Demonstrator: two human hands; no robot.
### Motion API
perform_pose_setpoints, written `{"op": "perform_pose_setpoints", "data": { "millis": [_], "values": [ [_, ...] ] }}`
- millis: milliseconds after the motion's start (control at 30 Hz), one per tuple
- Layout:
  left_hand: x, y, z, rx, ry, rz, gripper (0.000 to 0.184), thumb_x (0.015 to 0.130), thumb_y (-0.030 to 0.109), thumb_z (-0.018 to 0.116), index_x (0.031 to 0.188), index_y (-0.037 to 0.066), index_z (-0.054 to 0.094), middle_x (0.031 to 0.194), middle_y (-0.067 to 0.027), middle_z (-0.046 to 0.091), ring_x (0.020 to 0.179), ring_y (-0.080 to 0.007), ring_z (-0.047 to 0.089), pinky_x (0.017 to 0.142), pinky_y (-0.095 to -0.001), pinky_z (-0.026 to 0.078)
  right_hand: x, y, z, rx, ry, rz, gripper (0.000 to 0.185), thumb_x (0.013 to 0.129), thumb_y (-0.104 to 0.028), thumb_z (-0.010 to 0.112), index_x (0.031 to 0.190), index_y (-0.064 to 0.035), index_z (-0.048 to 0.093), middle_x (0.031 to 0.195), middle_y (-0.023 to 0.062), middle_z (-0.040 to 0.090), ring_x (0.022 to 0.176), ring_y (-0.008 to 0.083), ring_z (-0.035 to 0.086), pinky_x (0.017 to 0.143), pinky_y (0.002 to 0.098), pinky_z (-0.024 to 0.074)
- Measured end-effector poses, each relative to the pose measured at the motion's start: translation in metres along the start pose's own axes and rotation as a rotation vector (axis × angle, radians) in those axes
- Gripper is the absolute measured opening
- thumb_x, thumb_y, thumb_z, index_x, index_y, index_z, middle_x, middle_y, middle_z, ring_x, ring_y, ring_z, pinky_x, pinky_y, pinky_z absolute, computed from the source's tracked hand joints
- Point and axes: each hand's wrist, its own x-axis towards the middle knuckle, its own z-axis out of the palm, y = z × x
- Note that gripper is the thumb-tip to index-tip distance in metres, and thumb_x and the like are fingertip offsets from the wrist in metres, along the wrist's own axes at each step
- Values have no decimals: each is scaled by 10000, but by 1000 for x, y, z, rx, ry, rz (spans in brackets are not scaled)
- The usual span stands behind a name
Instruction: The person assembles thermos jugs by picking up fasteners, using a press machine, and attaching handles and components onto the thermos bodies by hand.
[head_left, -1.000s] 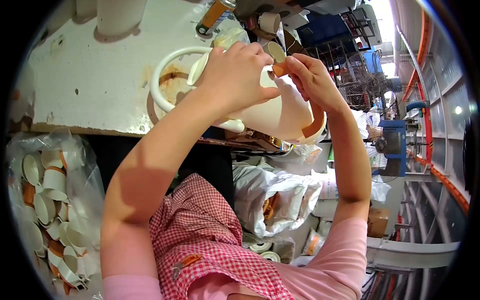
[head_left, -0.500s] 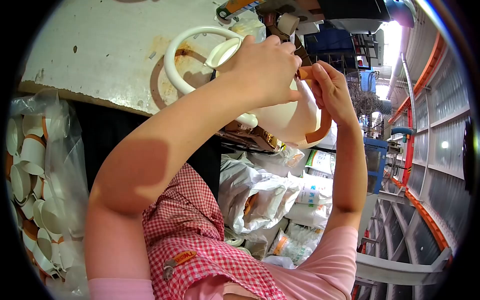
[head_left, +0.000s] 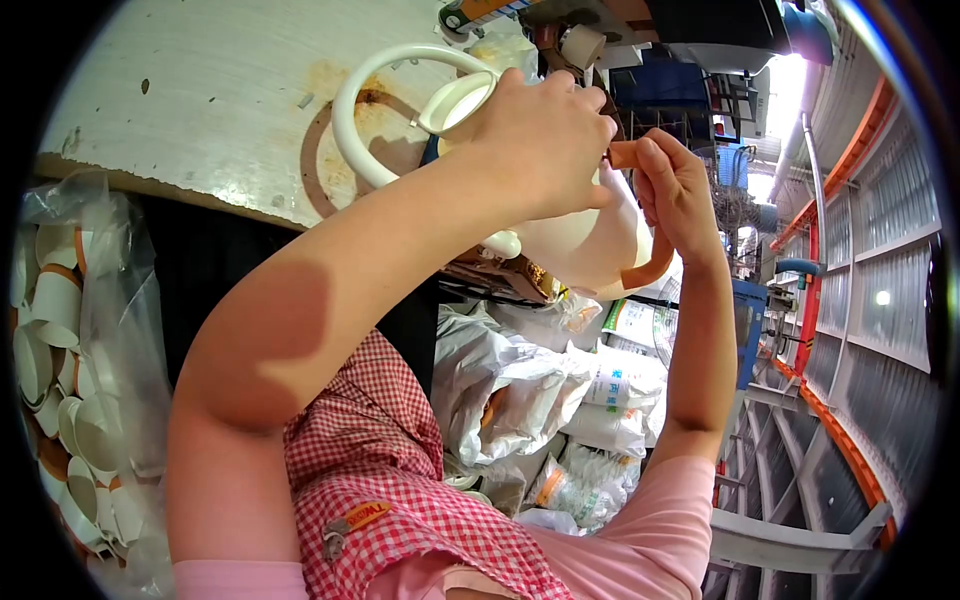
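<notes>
A cream-white plastic vessel is tilted between my hands, with a curved tan handle along its right side. My left hand lies over the upper part of the vessel, fingers bent round it and thumb toward the handle. My right hand pinches the upper end of the tan handle between thumb and fingers. A small dark spot shows between the two hands at that end. To the left, a thick white curved tube loops past an oval-rimmed opening. My left hand hides how these parts join.
The worn white table has stains and scraps on it. Clear plastic holds several white and tan rings at the left. White sacks lie below the vessel. An orange-and-black tube and a tape roll sit at the back.
Both hands and the vessel have shifted slightly right in view. My grip on the vessel and handle looks the same.
</notes>
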Motion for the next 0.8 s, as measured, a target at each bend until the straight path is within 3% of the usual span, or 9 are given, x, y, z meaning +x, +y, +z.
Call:
{"op": "perform_pose_setpoints", "data": {
  "millis": [67,133,167,200,300,800],
  "values": [
    [-1,1,1,-7,-8,1,549,771,499,754,1185,140,708,1215,-31,622,1224,-197,549,997,-432,422,-3,-4,1,-80,36,-28,360,1033,-367,583,898,-35,609,691,-2,641,521,43,450,454,235,387],
    [0,0,4,14,16,0,551,767,494,762,1185,140,707,1217,-30,621,1230,-200,547,1010,-431,414,-4,-7,1,-444,113,-160,366,1001,-371,632,904,-19,613,796,77,722,590,95,549,535,300,466],
    [0,-1,5,13,15,7,551,767,494,762,1185,140,707,1217,-30,621,1230,-200,547,1010,-431,414,-5,-14,5,-457,130,-167,341,978,-357,662,908,-27,615,816,116,729,630,182,644,612,354,505],
    [0,-1,4,8,19,11,551,770,491,761,1189,136,704,1215,-32,621,1230,-204,546,1013,-430,412,-6,-17,8,-459,137,-164,341,978,-357,662,908,-27,615,816,116,729,630,182,644,612,354,505],
    [-1,-3,7,-16,45,42,547,777,481,758,1191,128,700,1208,-34,623,1226,-210,547,1012,-427,413,-10,-25,12,-638,194,-198,337,937,-359,698,877,-41,606,841,77,752,711,324,687,628,361,520],
    [4,-7,7,13,90,127,526,748,428,777,1159,109,700,1252,-40,633,1189,-229,573,993,-427,434,-4,-15,9,-617,187,-334,416,901,-425,712,830,-34,588,769,96,721,699,367,661,611,405,520]
  ]
}}
